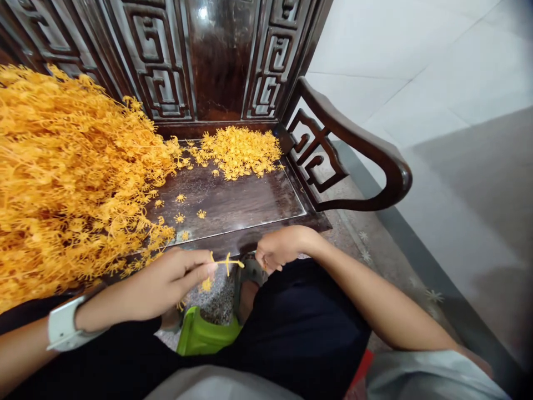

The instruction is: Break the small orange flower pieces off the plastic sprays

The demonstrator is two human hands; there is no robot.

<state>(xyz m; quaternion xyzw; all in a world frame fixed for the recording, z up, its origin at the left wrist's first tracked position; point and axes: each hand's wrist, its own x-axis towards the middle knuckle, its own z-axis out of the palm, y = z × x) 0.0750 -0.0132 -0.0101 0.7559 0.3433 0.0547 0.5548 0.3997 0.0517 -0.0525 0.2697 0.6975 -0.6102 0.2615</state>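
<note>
My left hand (166, 280) is closed in a pinch on a thin yellow plastic stem (227, 263), which points right and has short crosswise branches. A small yellow flower-like piece (206, 285) hangs just below those fingertips. To the right, apart from the stem, my right hand (281, 247) is closed with its fingers curled down over my lap. A speck of yellow shows at its fingertips, too small to name. A big heap of yellow branched plastic pieces (75, 183) lies left of my hands, and a smaller pile of loose flower-like pieces (241, 153) sits at the back of the bench seat.
The dark carved wooden bench (233, 203) has a curved armrest (370, 153) at right and a latticed back. Several loose yellow pieces (180, 218) are scattered on the seat. A green plastic object (206, 333) stands on the floor between my legs. White wall (416, 50) lies beyond.
</note>
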